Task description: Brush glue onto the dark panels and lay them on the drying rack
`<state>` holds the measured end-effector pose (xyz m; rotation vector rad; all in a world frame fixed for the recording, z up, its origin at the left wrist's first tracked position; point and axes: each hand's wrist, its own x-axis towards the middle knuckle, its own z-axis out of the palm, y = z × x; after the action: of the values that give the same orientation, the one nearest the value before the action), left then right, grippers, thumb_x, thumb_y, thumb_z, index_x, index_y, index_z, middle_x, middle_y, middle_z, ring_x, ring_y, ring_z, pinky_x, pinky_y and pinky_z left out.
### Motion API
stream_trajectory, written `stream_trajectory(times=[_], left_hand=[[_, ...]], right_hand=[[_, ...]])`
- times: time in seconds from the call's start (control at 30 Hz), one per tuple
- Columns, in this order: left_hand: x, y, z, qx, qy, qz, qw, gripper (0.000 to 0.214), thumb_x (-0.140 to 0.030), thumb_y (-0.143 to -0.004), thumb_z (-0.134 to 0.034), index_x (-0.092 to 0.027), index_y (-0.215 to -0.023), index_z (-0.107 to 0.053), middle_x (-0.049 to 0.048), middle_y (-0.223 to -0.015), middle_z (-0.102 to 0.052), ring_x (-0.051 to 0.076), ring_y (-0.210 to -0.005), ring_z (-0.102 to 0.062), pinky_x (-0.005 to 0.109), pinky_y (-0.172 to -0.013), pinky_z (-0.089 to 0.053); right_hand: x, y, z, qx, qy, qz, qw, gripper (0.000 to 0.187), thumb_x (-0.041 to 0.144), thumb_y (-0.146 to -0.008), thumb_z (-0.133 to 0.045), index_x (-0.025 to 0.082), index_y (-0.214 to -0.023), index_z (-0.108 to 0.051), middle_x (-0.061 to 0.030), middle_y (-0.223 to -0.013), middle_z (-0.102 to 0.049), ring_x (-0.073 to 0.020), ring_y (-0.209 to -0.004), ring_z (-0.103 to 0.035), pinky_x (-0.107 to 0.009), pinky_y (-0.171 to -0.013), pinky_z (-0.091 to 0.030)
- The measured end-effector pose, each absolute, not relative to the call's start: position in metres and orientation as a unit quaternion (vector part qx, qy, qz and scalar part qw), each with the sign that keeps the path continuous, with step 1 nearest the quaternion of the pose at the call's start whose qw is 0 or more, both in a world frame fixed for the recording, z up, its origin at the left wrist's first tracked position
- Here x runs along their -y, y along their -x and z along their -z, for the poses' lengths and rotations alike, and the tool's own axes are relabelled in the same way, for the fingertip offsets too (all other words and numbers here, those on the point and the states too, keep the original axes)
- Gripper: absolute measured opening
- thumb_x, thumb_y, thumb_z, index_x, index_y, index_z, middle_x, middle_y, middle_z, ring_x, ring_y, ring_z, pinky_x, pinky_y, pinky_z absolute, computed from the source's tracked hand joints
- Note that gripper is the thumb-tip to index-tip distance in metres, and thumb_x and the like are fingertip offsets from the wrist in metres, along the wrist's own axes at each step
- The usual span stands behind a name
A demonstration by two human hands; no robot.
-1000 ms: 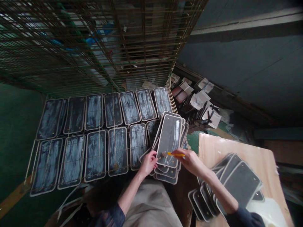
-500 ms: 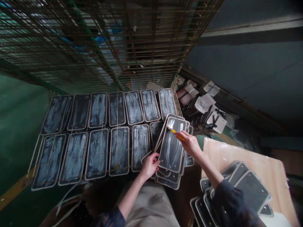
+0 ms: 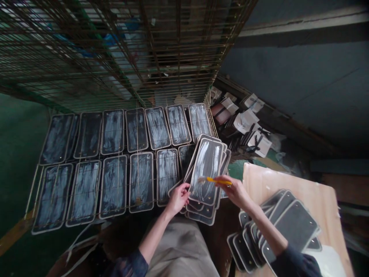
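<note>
My right hand (image 3: 235, 190) grips a brush (image 3: 219, 181) with a yellow handle, its bristles on the lower part of a dark rectangular panel (image 3: 207, 165). White streaks run down that panel, which has rounded corners, a pale border and small brass-coloured studs. It tops a fanned stack of similar panels (image 3: 201, 218) at the right end of a wire rack. At the top panel's lower left corner, my left hand (image 3: 179, 199) is closed on the edge, its fingertips partly hidden.
Two rows of white-streaked panels (image 3: 112, 186) lie on the wire rack (image 3: 36, 190), with raised wire shelves (image 3: 173, 50) behind. More dark panels (image 3: 296, 219) are piled on a wooden table (image 3: 268, 177) at right. Strapped bundles (image 3: 248, 121) sit by the wall.
My right hand has drawn the brush down the panel from its upper left to its lower part. More white streaks now cover the panel. My left hand stays at the corner.
</note>
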<state>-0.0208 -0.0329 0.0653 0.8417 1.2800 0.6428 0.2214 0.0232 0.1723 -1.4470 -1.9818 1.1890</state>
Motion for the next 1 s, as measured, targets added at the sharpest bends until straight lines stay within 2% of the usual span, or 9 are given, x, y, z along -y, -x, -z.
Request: stream_trajectory(times=[0.1, 0.17, 0.23, 0.33, 0.47, 0.63, 0.77, 0.87, 1.0], left_hand=[[0.034, 0.019, -0.060, -0.578, -0.377, -0.276, 0.669, 0.030, -0.029, -0.078, -0.059, -0.016, -0.104, -0.057, -0.0061, -0.061, -0.051, 0.009, -0.041, -0.055, 0.016, -0.034, -0.039], [0.034, 0.019, -0.059, -0.581, -0.386, -0.274, 0.662, 0.030, -0.028, -0.078, -0.057, -0.015, -0.105, -0.056, -0.0056, -0.061, -0.051, 0.010, -0.041, -0.056, 0.016, -0.034, -0.040], [0.034, 0.018, -0.060, -0.582, -0.393, -0.275, 0.657, 0.029, -0.027, -0.079, -0.056, -0.015, -0.105, -0.056, -0.0053, -0.062, -0.052, 0.010, -0.042, -0.056, 0.017, -0.035, -0.040], [0.034, 0.017, -0.064, -0.587, -0.391, -0.279, 0.652, 0.029, -0.027, -0.078, -0.056, -0.015, -0.105, -0.056, -0.0052, -0.063, -0.051, 0.010, -0.043, -0.056, 0.017, -0.035, -0.040], [0.034, 0.015, -0.068, -0.594, -0.379, -0.283, 0.651, 0.030, -0.028, -0.078, -0.057, -0.015, -0.105, -0.056, -0.0057, -0.062, -0.050, 0.009, -0.043, -0.055, 0.016, -0.036, -0.040], [0.035, 0.013, -0.070, -0.594, -0.364, -0.274, 0.663, 0.034, -0.031, -0.077, -0.058, -0.015, -0.106, -0.055, -0.0058, -0.063, -0.052, 0.009, -0.044, -0.056, 0.016, -0.036, -0.040], [0.034, 0.013, -0.071, -0.586, -0.360, -0.278, 0.670, 0.034, -0.031, -0.076, -0.058, -0.015, -0.106, -0.054, -0.0068, -0.061, -0.051, 0.009, -0.044, -0.055, 0.017, -0.038, -0.041], [0.034, 0.012, -0.071, -0.588, -0.355, -0.280, 0.670, 0.034, -0.030, -0.076, -0.058, -0.015, -0.106, -0.054, -0.0073, -0.060, -0.050, 0.009, -0.043, -0.054, 0.017, -0.038, -0.041], [0.034, 0.011, -0.071, -0.590, -0.361, -0.286, 0.663, 0.032, -0.030, -0.076, -0.059, -0.016, -0.104, -0.054, -0.0069, -0.062, -0.050, 0.009, -0.043, -0.054, 0.017, -0.037, -0.040]], right_hand=[[-0.070, -0.236, -0.160, 0.721, 0.565, -0.292, 0.275, 0.022, 0.034, -0.093, -0.048, 0.021, -0.103, -0.062, -0.0046, -0.094, -0.067, -0.0183, -0.083, -0.064, -0.027, -0.072, -0.048], [-0.095, -0.239, -0.157, 0.735, 0.570, -0.230, 0.286, 0.023, 0.033, -0.094, -0.045, 0.022, -0.105, -0.062, -0.0042, -0.095, -0.065, -0.0174, -0.083, -0.063, -0.027, -0.072, -0.047], [-0.107, -0.238, -0.157, 0.758, 0.565, -0.195, 0.260, 0.024, 0.031, -0.096, -0.042, 0.022, -0.108, -0.061, -0.0044, -0.097, -0.064, -0.0164, -0.082, -0.062, -0.025, -0.070, -0.045], [-0.100, -0.236, -0.158, 0.803, 0.546, -0.167, 0.170, 0.025, 0.029, -0.097, -0.040, 0.022, -0.109, -0.061, -0.0048, -0.096, -0.063, -0.0156, -0.077, -0.060, -0.024, -0.064, -0.042], [-0.049, -0.237, -0.168, 0.842, 0.486, -0.222, 0.081, 0.026, 0.024, -0.097, -0.036, 0.022, -0.109, -0.059, -0.0048, -0.093, -0.063, -0.0155, -0.075, -0.059, -0.025, -0.066, -0.041], [0.013, -0.239, -0.196, 0.804, 0.449, -0.388, 0.039, 0.024, 0.026, -0.098, -0.036, 0.023, -0.106, -0.059, -0.0034, -0.089, -0.063, -0.0152, -0.075, -0.061, -0.024, -0.066, -0.044], [-0.006, -0.244, -0.208, 0.756, 0.482, -0.432, 0.100, 0.022, 0.033, -0.097, -0.040, 0.024, -0.104, -0.059, -0.0030, -0.094, -0.064, -0.0152, -0.080, -0.063, -0.024, -0.069, -0.046], [-0.049, -0.247, -0.200, 0.770, 0.515, -0.332, 0.176, 0.023, 0.033, -0.097, -0.042, 0.024, -0.107, -0.060, -0.0035, -0.098, -0.064, -0.0153, -0.081, -0.062, -0.024, -0.070, -0.045], [-0.098, -0.243, -0.179, 0.814, 0.514, -0.206, 0.177, 0.025, 0.030, -0.098, -0.040, 0.025, -0.114, -0.059, -0.0033, -0.101, -0.063, -0.0149, -0.084, -0.061, -0.023, -0.068, -0.042]])
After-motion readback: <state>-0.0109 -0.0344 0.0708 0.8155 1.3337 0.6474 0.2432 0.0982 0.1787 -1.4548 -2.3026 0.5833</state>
